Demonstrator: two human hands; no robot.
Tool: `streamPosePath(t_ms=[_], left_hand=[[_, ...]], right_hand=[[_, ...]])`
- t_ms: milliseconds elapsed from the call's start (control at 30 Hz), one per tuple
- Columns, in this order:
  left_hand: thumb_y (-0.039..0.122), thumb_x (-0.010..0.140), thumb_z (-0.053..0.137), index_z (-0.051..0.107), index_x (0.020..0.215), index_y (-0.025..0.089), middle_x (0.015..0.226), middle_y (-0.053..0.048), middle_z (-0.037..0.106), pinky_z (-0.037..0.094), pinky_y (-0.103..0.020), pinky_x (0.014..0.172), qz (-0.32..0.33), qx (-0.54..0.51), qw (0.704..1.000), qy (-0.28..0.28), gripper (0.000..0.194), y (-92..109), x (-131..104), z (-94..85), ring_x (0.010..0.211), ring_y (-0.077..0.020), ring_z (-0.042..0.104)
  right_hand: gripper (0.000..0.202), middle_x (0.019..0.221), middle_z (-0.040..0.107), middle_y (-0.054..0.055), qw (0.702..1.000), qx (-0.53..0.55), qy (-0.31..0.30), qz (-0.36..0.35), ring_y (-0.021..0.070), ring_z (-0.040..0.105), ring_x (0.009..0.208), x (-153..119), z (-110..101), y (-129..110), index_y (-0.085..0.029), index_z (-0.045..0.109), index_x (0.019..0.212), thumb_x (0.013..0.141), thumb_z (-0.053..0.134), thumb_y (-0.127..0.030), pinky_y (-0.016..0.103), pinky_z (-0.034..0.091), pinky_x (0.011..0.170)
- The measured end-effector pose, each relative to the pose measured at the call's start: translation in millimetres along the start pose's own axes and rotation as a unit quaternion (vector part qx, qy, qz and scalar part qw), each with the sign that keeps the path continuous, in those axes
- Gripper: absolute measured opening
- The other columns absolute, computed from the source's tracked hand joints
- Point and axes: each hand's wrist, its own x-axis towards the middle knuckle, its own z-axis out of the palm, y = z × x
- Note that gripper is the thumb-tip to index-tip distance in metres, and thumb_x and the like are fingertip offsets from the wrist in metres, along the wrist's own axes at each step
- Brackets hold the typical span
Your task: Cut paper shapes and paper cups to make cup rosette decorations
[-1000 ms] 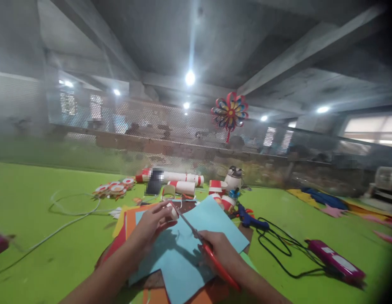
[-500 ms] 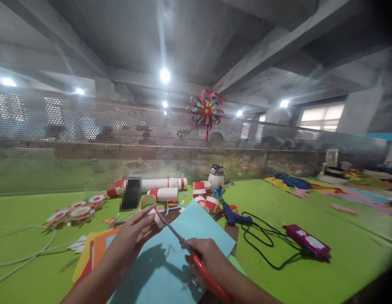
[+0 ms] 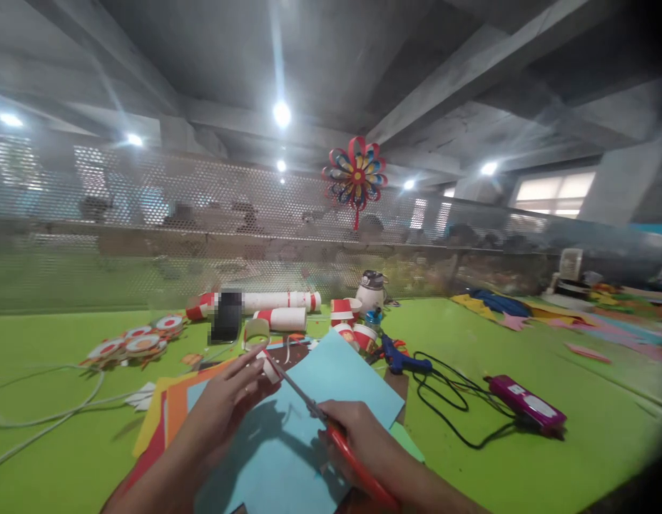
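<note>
Between the fingers of my left hand (image 3: 232, 396) is a small white and red piece of paper cup (image 3: 270, 368), held above the table. My right hand (image 3: 355, 432) is wrapped round the red handles of a pair of scissors (image 3: 357, 467). Their metal blades point up and left and meet the edge of the cup piece. Whether the blades are parted is hard to make out. Beneath both hands lies a light blue sheet of paper (image 3: 331, 371), with the shadows of my hands on it.
Paper cups (image 3: 363, 335), stacked white cups (image 3: 280, 319), a phone (image 3: 227, 318) and a bottle (image 3: 371, 291) stand behind. A blue glue gun (image 3: 403, 359) lies right, its cord running to a purple power strip (image 3: 526, 407). Round paper shapes (image 3: 133, 343) lie left.
The whole view has shifted slightly, with the table things sitting a little further right and higher. My hands keep nearly the same pose, the scissors still at the cup piece.
</note>
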Motion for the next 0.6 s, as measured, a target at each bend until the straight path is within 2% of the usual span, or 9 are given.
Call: streamPosePath(t_ms=[133, 267, 367, 600], left_hand=[[0.022, 0.071, 0.071, 0.061, 0.116, 0.014, 0.094, -0.010, 0.070, 0.053, -0.034, 0.081, 0.029, -0.013, 0.999, -0.013, 0.047, 3.7, -5.7, 6.1, 0.080, -0.0186, 0.066], [0.020, 0.072, 0.070, 0.060, 0.117, 0.015, 0.091, -0.009, 0.069, 0.055, -0.036, 0.079, 0.042, -0.019, 0.999, -0.011, 0.046, 5.1, -7.3, 8.3, 0.076, -0.0167, 0.064], [0.020, 0.073, 0.069, 0.061, 0.115, 0.014, 0.094, -0.010, 0.069, 0.055, -0.036, 0.077, 0.045, -0.018, 0.999, -0.011, 0.043, 6.8, -9.3, 9.3, 0.076, -0.0167, 0.064], [0.022, 0.075, 0.068, 0.062, 0.111, 0.014, 0.090, -0.009, 0.068, 0.055, -0.036, 0.076, 0.050, -0.010, 0.999, -0.013, 0.038, 7.8, -11.9, 10.8, 0.074, -0.0152, 0.063]], right_hand=[[0.015, 0.067, 0.058, -0.002, 0.999, 0.049, -0.009, -0.001, 0.0100, 0.051, 0.055, 0.7, 2.4, 1.3, -0.016, 0.061, 0.085, 0.076, 0.049, -0.015, 0.019, 0.042, 0.052], [0.022, 0.064, 0.047, -0.003, 0.996, 0.090, -0.017, -0.005, 0.0082, 0.042, 0.051, 0.8, 2.6, -0.2, -0.015, 0.060, 0.099, 0.082, 0.046, -0.021, 0.017, 0.042, 0.046], [0.023, 0.068, 0.048, -0.002, 0.996, 0.086, -0.020, -0.019, 0.0087, 0.043, 0.054, -0.4, 1.9, -1.1, -0.015, 0.060, 0.101, 0.084, 0.046, -0.023, 0.017, 0.044, 0.049], [0.028, 0.071, 0.052, 0.000, 0.995, 0.095, -0.041, 0.000, 0.0110, 0.049, 0.059, -2.8, 2.6, 3.9, -0.017, 0.059, 0.105, 0.087, 0.047, -0.035, 0.022, 0.051, 0.057]])
